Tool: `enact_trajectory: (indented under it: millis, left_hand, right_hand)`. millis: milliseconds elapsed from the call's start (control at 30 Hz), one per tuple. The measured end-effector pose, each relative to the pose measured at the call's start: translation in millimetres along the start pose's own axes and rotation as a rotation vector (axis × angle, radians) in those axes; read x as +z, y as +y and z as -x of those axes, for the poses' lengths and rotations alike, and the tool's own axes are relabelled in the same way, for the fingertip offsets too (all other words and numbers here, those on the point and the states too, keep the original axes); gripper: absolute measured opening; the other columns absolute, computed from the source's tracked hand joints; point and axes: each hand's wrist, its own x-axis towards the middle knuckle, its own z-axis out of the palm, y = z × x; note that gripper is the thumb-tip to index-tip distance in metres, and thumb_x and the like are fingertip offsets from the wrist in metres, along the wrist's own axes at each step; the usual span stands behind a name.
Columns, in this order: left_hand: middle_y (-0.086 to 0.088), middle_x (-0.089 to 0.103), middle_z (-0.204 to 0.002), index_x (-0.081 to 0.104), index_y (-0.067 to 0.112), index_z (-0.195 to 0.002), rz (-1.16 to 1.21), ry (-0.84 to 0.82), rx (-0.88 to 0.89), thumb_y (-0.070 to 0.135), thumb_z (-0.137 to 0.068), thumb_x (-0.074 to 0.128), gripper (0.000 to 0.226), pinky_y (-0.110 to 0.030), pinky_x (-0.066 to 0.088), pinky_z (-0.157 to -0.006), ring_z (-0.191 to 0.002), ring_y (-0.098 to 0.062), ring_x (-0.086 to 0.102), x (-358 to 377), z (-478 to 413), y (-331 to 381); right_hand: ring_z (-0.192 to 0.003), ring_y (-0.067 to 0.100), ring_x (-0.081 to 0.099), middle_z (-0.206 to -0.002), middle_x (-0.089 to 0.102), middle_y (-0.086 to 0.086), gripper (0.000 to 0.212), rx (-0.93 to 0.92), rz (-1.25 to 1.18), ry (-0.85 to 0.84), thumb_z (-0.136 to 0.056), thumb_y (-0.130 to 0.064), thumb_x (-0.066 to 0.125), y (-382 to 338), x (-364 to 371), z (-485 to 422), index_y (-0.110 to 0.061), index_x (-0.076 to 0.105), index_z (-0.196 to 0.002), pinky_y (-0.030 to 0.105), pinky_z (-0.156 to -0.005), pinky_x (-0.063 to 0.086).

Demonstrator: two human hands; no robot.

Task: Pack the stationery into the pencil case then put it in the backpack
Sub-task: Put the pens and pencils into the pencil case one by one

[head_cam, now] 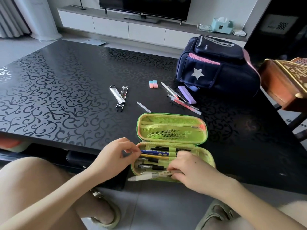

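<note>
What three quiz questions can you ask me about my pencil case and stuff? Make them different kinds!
1. True or false: the green pencil case is zipped shut.
2. Pick one. What does the right hand hold? A) a clear pen B) scissors C) a ruler
3. Fill the gap: the pink-and-blue eraser lies loose on the black ___.

Key: 1) False, it lies open. 2) A. 3) table.
</note>
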Motion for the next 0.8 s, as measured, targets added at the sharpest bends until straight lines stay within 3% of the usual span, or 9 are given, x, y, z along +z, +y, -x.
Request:
enact_trajectory:
  millis: [100,233,333,467,567,667,800]
  left_hand:
    - [0.015,0.059,-0.083,0.071,0.037,-0.081,-0.050,-0.068,0.069,0.059,-0.071,0.053,0.030,-0.009,0.037,-0.065,-0.079,-0.003,0.053,6.6,0.4,-7.0]
    - [0.017,0.054,-0.083,0.072,0.040,-0.081,-0.035,-0.071,0.084,0.064,-0.070,0.047,0.036,-0.011,0.033,-0.067,-0.082,-0.002,0.048,11.9,-0.8,-7.4]
    - [0.014,0.054,-0.084,0.072,0.035,-0.082,0.022,-0.064,0.066,0.059,-0.077,0.044,0.037,-0.011,0.035,-0.066,-0.079,-0.002,0.049,10.8,-2.6,-6.1]
    - [0.012,0.054,-0.084,0.070,0.030,-0.081,0.056,-0.005,-0.003,0.030,-0.090,0.056,0.017,-0.011,0.035,-0.064,-0.080,0.003,0.049,5.6,-6.6,-6.1]
    - [0.012,0.054,-0.083,0.067,0.032,-0.079,0.047,0.002,-0.019,0.028,-0.088,0.058,0.014,-0.012,0.035,-0.062,-0.079,0.003,0.049,4.9,-10.6,-5.7]
    - [0.012,0.054,-0.082,0.065,0.033,-0.075,0.043,0.015,-0.024,0.028,-0.086,0.062,0.012,-0.010,0.037,-0.061,-0.076,0.003,0.050,3.8,-16.3,-5.4]
    - [0.009,0.055,-0.082,0.067,0.025,-0.079,0.010,0.107,-0.100,0.024,-0.085,0.063,0.007,-0.013,0.036,-0.064,-0.073,-0.003,0.053,-6.1,-36.8,-13.4]
  right_hand:
    - [-0.088,0.012,0.044,-0.085,0.061,-0.007,0.018,-0.039,-0.027,0.051,-0.089,-0.024,0.058,0.3,-0.4,-1.1,-0.014,0.070,-0.098,0.023,-0.080,0.039]
    - [-0.084,0.007,0.043,-0.084,0.060,-0.011,0.016,-0.030,-0.075,0.189,-0.086,-0.021,0.063,5.5,-3.1,-0.5,-0.015,0.072,-0.098,0.008,-0.074,0.031]
    - [-0.082,0.008,0.047,-0.076,0.055,-0.015,0.014,0.028,-0.094,0.244,-0.085,-0.019,0.066,11.5,-5.0,7.6,-0.015,0.073,-0.095,0.011,-0.074,0.037]
    - [-0.082,0.011,0.051,-0.074,0.061,-0.010,0.011,0.114,-0.072,0.285,-0.084,-0.020,0.066,18.1,-4.0,16.6,-0.015,0.075,-0.088,0.023,-0.077,0.044]
    - [-0.080,0.012,0.050,-0.074,0.060,-0.011,0.011,0.102,-0.030,0.273,-0.084,-0.021,0.066,19.3,2.6,15.2,-0.018,0.075,-0.090,0.028,-0.076,0.046]
    - [-0.081,0.012,0.046,-0.079,0.061,-0.011,0.018,0.060,0.107,0.207,-0.085,-0.035,0.060,15.5,2.5,11.5,-0.026,0.074,-0.093,0.026,-0.071,0.042]
    - [-0.093,0.010,0.044,-0.095,0.059,-0.016,0.036,0.061,0.187,0.153,-0.085,-0.055,0.052,6.9,-21.5,-5.9,-0.036,0.064,-0.113,0.023,-0.073,0.035]
